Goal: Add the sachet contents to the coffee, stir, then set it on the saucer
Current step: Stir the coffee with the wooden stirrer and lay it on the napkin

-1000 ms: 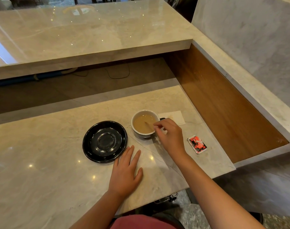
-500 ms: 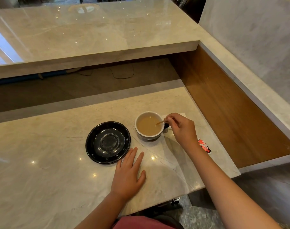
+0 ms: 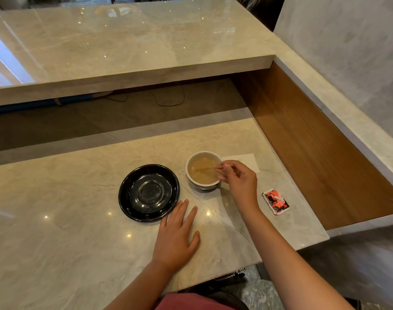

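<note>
A white cup (image 3: pixel 204 185) of light brown coffee stands on the marble counter. My right hand (image 3: pixel 239 182) is at the cup's right rim, pinching a thin wooden stir stick (image 3: pixel 208 168) that lies across the coffee. To the cup's left rests an empty black saucer (image 3: pixel 148 192). My left hand (image 3: pixel 177 236) lies flat on the counter just below the saucer, fingers spread, holding nothing. A red and white sachet (image 3: pixel 276 201) lies on the counter to the right of my right wrist.
A white paper napkin (image 3: pixel 244 161) lies behind the cup. A raised marble ledge (image 3: pixel 133 70) overhangs the back, and a wooden panel (image 3: pixel 314 139) walls the right side. The counter's near right edge (image 3: pixel 303 245) drops to the floor.
The stick has swung round in the coffee under my right hand. My left hand has stayed flat on the counter. My head has shifted a little.
</note>
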Tool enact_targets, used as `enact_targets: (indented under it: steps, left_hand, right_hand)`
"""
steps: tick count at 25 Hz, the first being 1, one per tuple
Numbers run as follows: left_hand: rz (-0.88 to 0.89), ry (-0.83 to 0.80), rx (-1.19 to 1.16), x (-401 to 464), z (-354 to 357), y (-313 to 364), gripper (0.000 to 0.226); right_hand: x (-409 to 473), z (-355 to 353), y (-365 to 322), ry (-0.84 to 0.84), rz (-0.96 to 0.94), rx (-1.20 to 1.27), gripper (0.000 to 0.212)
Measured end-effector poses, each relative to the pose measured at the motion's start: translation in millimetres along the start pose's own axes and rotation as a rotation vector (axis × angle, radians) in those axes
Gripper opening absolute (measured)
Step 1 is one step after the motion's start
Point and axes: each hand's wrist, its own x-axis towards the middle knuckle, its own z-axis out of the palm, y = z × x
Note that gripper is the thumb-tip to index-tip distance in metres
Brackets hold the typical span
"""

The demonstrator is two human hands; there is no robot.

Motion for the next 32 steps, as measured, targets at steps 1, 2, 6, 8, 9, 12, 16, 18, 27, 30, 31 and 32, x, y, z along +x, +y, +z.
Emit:
enact_targets:
  steps: [1, 2, 6, 8, 9, 12, 16, 18, 27, 30, 31, 32]
  left_hand:
    - [-0.001, 0.001, -0.004, 0, 0, 0, 0.061]
    - [-0.002, 0.0, -0.008, 0, 0, 0, 0.061]
    - [-0.002, 0.0, -0.002, 0, -1, 1, 0.061]
    - [-0.003, 0.0, -0.002, 0, -1, 0, 0.061]
    - [-0.002, -0.001, -0.003, 0, -1, 1, 0.061]
    - [0.008, 0.017, -0.021, 0, -2, 1, 0.061]
    - [0.008, 0.02, -0.024, 0, -2, 1, 0.061]
    - [0.003, 0.015, -0.022, 0, -1, 1, 0.061]
    - [-0.011, -0.01, -0.01, -1, 0, 0, 0.061]
    - [-0.005, -0.007, -0.014, 0, -1, 1, 0.061]
    - [-0.004, -0.006, -0.015, 0, -1, 1, 0.061]
    - [-0.003, -0.005, -0.012, 0, -1, 1, 0.062]
  right_hand:
    - [1, 1, 0, 0.025, -0.017, -0.02, 0.015]
    - [2, 1, 0, 0.047, -0.045, -0.06, 0.015]
    - [4, -7, -3, 0.05, -0.194, -0.318, 0.016]
    - [4, -12, -8, -0.005, -0.271, -0.442, 0.014]
    - [4, -14, -12, -0.036, -0.3, -0.501, 0.014]
    - [6, -21, -20, -0.099, -0.335, -0.589, 0.013]
    - [4, -30, -25, -0.114, -0.214, -0.495, 0.015]
    - [2, -29, -24, -0.123, -0.094, -0.35, 0.017]
    - [-7, -1, -3, 0.045, 0.073, 0.041, 0.016]
    - [-6, -1, -2, 0.099, -0.016, -0.114, 0.017]
    - [-6, -3, -3, 0.102, -0.07, -0.192, 0.017]
    - [-6, -5, -5, 0.094, -0.131, -0.272, 0.018]
